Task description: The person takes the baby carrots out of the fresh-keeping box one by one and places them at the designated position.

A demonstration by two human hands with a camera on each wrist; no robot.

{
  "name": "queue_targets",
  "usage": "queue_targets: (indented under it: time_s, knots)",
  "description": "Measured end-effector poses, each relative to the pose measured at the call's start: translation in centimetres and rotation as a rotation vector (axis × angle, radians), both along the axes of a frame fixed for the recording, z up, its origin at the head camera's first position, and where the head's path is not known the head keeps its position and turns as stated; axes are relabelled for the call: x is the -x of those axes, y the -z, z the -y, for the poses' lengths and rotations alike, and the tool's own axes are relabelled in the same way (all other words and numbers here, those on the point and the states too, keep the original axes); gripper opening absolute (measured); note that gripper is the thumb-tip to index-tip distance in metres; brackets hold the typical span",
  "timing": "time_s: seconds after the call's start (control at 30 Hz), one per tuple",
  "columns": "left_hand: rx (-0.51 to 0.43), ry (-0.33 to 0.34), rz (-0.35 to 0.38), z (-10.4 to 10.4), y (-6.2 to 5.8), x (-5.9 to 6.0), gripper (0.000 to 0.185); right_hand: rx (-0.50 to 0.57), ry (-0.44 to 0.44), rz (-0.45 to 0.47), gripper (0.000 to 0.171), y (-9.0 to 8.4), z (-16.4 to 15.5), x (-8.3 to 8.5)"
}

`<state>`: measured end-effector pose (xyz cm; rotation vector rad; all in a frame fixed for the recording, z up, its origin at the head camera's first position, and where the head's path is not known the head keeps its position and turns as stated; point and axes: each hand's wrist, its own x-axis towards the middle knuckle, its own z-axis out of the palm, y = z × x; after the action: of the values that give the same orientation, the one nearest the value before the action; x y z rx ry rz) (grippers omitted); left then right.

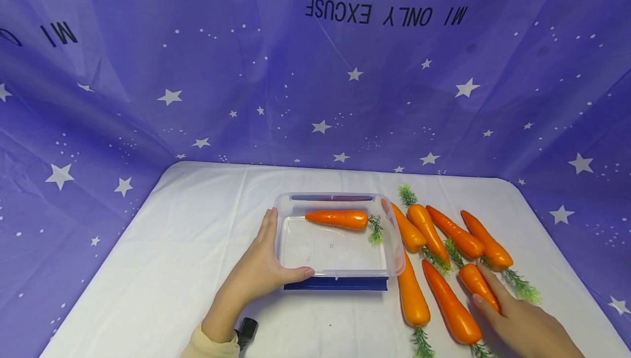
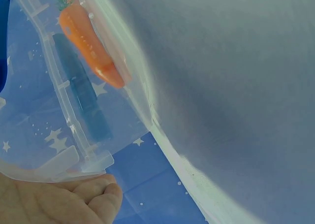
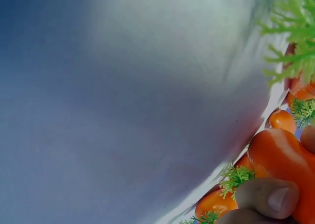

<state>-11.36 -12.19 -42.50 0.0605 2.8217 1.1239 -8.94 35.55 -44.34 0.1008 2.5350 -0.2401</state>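
A clear plastic box [image 1: 331, 267] with blue side clips stands on the white table, and one orange carrot [image 1: 340, 219] with green leaves lies inside it. My left hand [image 1: 258, 265] grips the box's left end, thumb on the front rim and fingers along the side wall; in the left wrist view the fingers [image 2: 106, 199] touch the box's edge. At the right, my right hand [image 1: 522, 314] pinches a carrot [image 1: 478, 287] between thumb and fingers. That carrot [image 3: 283, 157] shows close up in the right wrist view, its far end cut off by the frame.
Several more carrots lie right of the box, among them one near the front [image 1: 451, 303] and one at the far right [image 1: 488, 240]. One carrot [image 1: 414, 298] lies close against the box's right side. A purple star-patterned cloth [image 1: 296, 100] hangs behind and beside the table.
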Motion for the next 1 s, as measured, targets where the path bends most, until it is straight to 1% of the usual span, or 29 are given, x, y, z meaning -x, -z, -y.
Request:
queue_targets:
  time_s: [0.2, 0.47, 0.83, 1.0]
  knots:
    - [0.003, 0.003, 0.005, -0.02, -0.09, 0.00, 0.138, -0.013, 0.006, 0.024, 0.100, 0.36, -0.11, 0.25]
    - [0.003, 0.005, 0.004, 0.06, -0.05, 0.03, 0.140, 0.011, 0.003, 0.071, 0.099, 0.68, -0.18, 0.22]
    - [0.002, 0.005, -0.005, 0.10, 0.03, 0.02, 0.139, 0.053, -0.008, 0.071, 0.095, 0.59, -0.02, -0.14]
    - [0.002, 0.004, -0.003, 0.11, 0.11, 0.02, 0.139, 0.057, -0.029, 0.061, 0.092, 0.75, 0.05, -0.27]
